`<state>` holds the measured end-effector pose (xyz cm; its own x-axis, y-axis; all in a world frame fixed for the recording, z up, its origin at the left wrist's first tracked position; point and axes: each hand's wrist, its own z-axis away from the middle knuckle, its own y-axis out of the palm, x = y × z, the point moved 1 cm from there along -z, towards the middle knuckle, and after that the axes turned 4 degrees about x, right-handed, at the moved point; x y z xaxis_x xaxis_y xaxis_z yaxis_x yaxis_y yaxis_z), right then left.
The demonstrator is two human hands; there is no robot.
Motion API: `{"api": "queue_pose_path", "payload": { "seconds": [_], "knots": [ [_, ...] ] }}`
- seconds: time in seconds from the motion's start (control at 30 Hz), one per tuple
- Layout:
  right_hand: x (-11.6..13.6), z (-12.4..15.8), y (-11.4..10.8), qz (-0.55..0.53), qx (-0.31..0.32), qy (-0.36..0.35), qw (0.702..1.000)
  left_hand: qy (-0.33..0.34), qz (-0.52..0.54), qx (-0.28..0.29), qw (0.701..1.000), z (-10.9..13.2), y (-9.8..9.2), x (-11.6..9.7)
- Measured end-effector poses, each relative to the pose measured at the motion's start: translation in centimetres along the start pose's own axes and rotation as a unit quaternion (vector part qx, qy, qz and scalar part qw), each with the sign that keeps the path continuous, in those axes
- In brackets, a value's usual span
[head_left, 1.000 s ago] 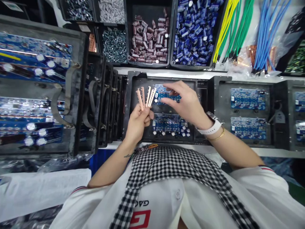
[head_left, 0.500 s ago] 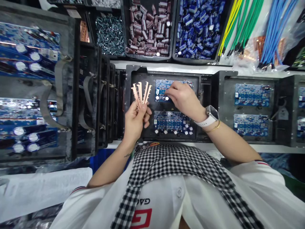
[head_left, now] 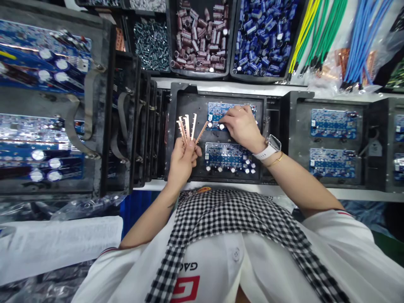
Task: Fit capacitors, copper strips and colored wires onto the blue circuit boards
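Observation:
My left hand (head_left: 184,160) is closed around several toothed copper strips (head_left: 187,127), which fan out upward above the left part of the black tray (head_left: 189,94). Fingers bent and pressed together, my right hand (head_left: 242,126) is at the upper blue circuit board (head_left: 216,108), over its lower middle. Whatever its fingertips pinch, if anything, is hidden. White-topped round capacitors (head_left: 221,126) stand along that board's lower edge, beside the fingertips. Below it in the same tray lies a second blue circuit board (head_left: 224,155), with similar round parts along its near edge.
Bins of brown capacitors (head_left: 202,38), blue capacitors (head_left: 263,35) and small screws (head_left: 151,44) line the back. Green wires (head_left: 331,33) and blue wires (head_left: 362,46) lie at back right. Black trays with filled boards (head_left: 63,80) stand at left; another tray (head_left: 334,143) sits at right.
The copper strips in my left hand have spread, one now leaning right toward the upper board. My right hand stays at that board, its fingers slightly shifted. The whole view has moved a little.

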<state>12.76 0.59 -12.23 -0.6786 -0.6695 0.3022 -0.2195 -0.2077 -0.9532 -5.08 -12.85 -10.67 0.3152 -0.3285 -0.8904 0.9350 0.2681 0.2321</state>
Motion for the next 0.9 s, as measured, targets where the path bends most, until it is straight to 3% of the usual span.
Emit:
{"api": "queue_pose_path", "payload": {
  "seconds": [0.07, 0.13, 0.23, 0.3, 0.37, 0.47, 0.53, 0.7, 0.9],
  "knots": [
    [1.1, 0.2, -1.0, -0.064, -0.02, 0.011, 0.998, 0.014, -0.001, 0.001, 1.0, 0.1, 0.4, 0.0],
    [2.9, 0.6, -2.0, -0.194, -0.04, 0.019, 0.98, 0.023, 0.008, 0.014, 1.0, 0.3, 1.1, -0.2],
    [5.4, 1.6, -3.0, -0.403, -0.078, 0.057, 0.91, 0.03, 0.018, 0.042, 0.999, 0.7, 2.0, -0.5],
    [6.3, 2.9, -3.1, -0.457, -0.096, 0.093, 0.879, 0.039, 0.003, 0.034, 0.999, 1.0, 1.8, -0.6],
    [6.4, 4.4, -2.7, -0.42, -0.075, 0.094, 0.9, 0.045, -0.032, 0.017, 0.998, 1.2, 1.0, -0.5],
    [5.9, 6.5, -1.3, -0.254, 0.007, 0.049, 0.966, 0.046, -0.103, 0.001, 0.994, 1.4, -0.7, 0.1],
    [5.8, 7.3, -0.1, -0.165, 0.039, 0.021, 0.985, 0.055, -0.142, -0.015, 0.988, 1.4, -1.5, 0.6],
    [6.3, 7.1, 1.6, -0.028, 0.044, -0.015, 0.999, 0.066, -0.265, -0.026, 0.962, 1.3, -1.9, 1.3],
    [6.1, 7.0, 1.2, 0.033, 0.044, -0.035, 0.998, 0.067, -0.334, -0.006, 0.94, 1.3, -2.0, 1.1]
  ]
}}
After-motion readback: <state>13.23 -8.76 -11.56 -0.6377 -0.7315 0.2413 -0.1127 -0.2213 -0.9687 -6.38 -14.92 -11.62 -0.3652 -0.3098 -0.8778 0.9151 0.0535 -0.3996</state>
